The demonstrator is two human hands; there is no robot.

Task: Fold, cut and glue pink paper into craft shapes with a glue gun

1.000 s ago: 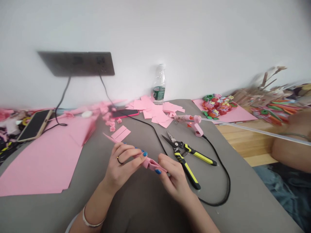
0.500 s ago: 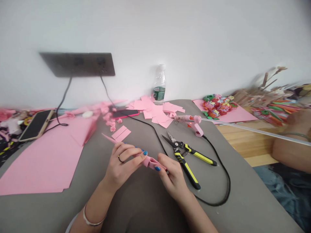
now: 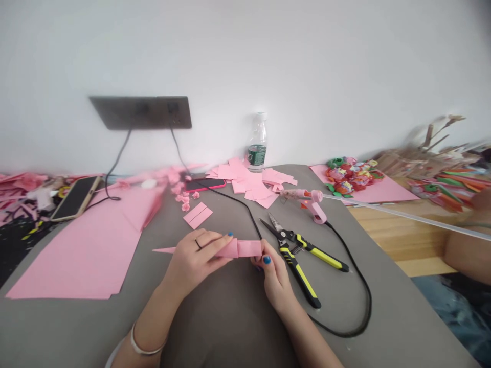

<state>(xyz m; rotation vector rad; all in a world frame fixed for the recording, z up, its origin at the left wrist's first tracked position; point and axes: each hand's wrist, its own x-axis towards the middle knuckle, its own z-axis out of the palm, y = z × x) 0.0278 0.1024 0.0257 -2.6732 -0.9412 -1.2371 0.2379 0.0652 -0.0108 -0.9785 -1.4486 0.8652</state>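
Note:
A long folded pink paper strip [image 3: 248, 249] is stretched level between my two hands, its pointed tail sticking out past the left one. My left hand [image 3: 195, 255] is closed round the strip's left part. At its right end my right hand [image 3: 274, 271] pinches the paper between thumb and fingers; the fingers behind are partly hidden. To the right of my right hand lie black-and-yellow shears [image 3: 293, 248] with their blades apart. Beyond the shears rests a pink hot glue gun [image 3: 314, 207] with a long clear glue stick in its back. A creased pink paper square [image 3: 198, 215] lies behind my left hand.
Large pink sheets [image 3: 84, 250] cover the left side, with a phone [image 3: 76, 199] beyond. Pink paper pieces [image 3: 249, 184] and a bottle [image 3: 257, 145] stand at the wall. Colourful paper flowers [image 3: 353, 176] lie back right. The gun's black cord [image 3: 366, 286] loops right; another person's arm [image 3: 470, 250] shows.
The strip has turned from slanting to level, showing its flat face. My right hand has shifted slightly down and to the right. The view has tilted a little.

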